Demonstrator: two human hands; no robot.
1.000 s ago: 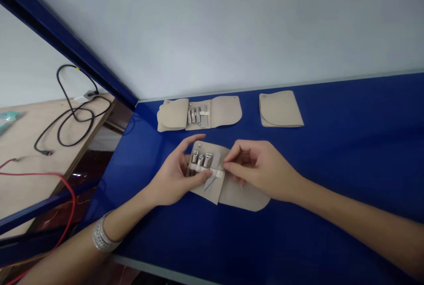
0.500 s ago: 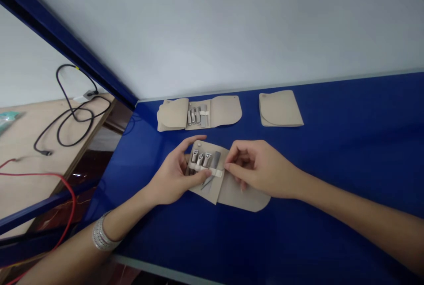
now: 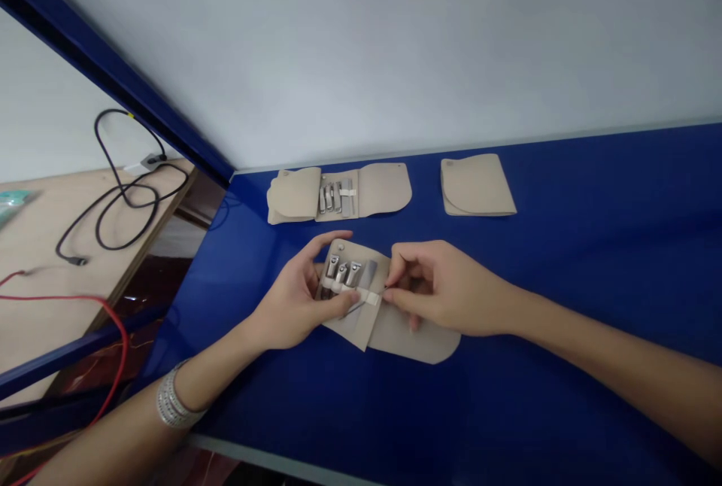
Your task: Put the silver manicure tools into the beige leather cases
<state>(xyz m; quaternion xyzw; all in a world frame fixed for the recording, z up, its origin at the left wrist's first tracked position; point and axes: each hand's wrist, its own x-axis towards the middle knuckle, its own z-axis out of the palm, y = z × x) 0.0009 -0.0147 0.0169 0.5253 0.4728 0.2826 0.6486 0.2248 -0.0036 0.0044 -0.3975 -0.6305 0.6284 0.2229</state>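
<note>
From my station I see the left hand curled around the beige manicure case, lower centre of the frame, thumb pressing its white strap. The right hand pinches the strap's end. Since the earlier frame, the grey nail file stands straighter beside the steel clippers.

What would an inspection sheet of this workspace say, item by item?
Surface: glossy blue tabletop.
Job's things: open beige manicure case with nail clippers under a white elastic strap.
Clutter: second open beige case holding tools; folded beige pouch beside it.
Grips: left hand holds the case; right hand pinches the strap's end.
Cables: black cable and red wire on a wooden table.
Surroundings: white wall, blue frame.
</note>
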